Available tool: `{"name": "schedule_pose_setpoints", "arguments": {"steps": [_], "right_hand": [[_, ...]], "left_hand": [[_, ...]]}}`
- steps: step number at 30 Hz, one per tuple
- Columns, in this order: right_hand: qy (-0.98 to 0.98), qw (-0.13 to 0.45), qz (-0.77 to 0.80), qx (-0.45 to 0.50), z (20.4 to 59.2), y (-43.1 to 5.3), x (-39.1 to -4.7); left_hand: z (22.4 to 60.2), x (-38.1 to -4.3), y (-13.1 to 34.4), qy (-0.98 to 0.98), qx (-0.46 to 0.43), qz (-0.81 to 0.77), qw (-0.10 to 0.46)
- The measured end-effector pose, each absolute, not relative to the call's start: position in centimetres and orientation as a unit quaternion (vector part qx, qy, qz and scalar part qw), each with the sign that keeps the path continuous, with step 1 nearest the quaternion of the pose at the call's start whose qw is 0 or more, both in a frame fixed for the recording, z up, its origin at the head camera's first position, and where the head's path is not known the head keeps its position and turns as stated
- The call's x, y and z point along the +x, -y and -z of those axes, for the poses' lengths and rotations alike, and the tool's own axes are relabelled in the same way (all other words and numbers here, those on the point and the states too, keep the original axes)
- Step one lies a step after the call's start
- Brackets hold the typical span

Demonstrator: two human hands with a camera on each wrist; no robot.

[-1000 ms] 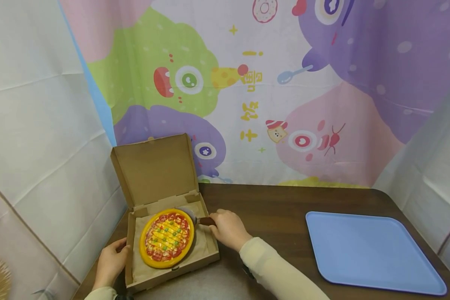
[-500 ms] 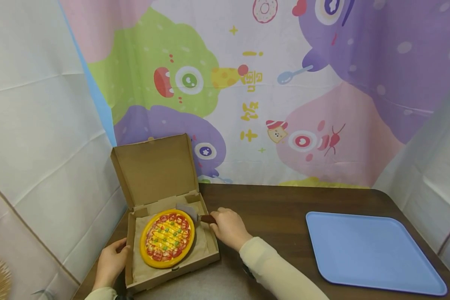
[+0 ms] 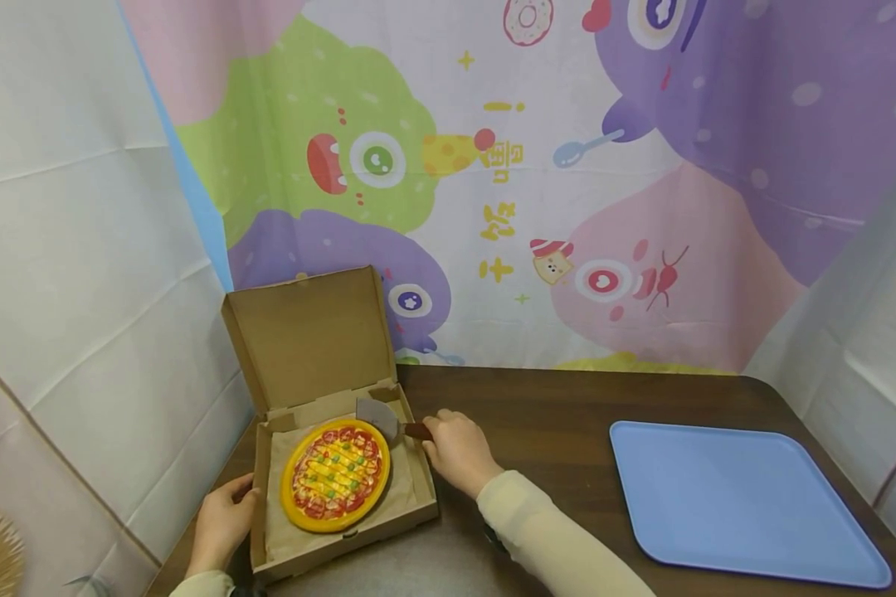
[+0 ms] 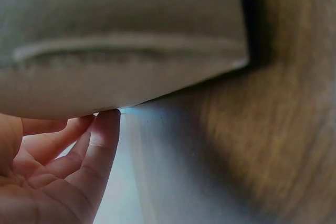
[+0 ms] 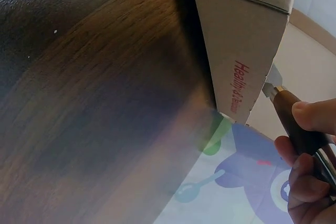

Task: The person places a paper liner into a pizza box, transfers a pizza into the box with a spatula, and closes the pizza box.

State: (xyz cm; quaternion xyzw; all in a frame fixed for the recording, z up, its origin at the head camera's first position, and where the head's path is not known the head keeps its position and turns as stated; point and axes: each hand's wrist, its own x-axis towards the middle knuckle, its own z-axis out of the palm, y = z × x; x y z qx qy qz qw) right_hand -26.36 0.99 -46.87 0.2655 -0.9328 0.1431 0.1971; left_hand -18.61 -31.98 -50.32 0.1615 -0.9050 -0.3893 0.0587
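An open cardboard pizza box (image 3: 343, 541) stands on the table, with a round toy pizza (image 3: 334, 477) on the paper inside. My right hand (image 3: 459, 448) grips the brown handle of a pizza server (image 3: 377, 417) above the box's right side. The server's metal blade shows whole beside the pizza's upper right rim. At the box's left wall is my left hand (image 3: 222, 521); in the left wrist view its fingertips (image 4: 107, 121) touch the outside of the cardboard. From the right wrist, the server's handle (image 5: 291, 114) lies between thumb and fingers.
A light blue tray (image 3: 747, 497) lies on the right of the dark wooden table (image 3: 538, 398). The box lid (image 3: 314, 336) stands upright against a cartoon-printed cloth (image 3: 508, 315). A grey surface (image 3: 418, 564) lies in front of the box.
The server's blade has come out from beneath the pizza's upper right edge and lifted slightly up and to the right. The left hand stays at the box's wall.
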Motion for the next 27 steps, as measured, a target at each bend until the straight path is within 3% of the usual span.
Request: {"name": "schedule_pose_setpoints", "arguments": {"steps": [27], "right_hand": [[0.934,0.223,-0.136,0.244,47.19,-1.66,-26.82]], "left_hand": [[50.26,-18.66,31.98,0.902,0.163,0.395,0.061]]}}
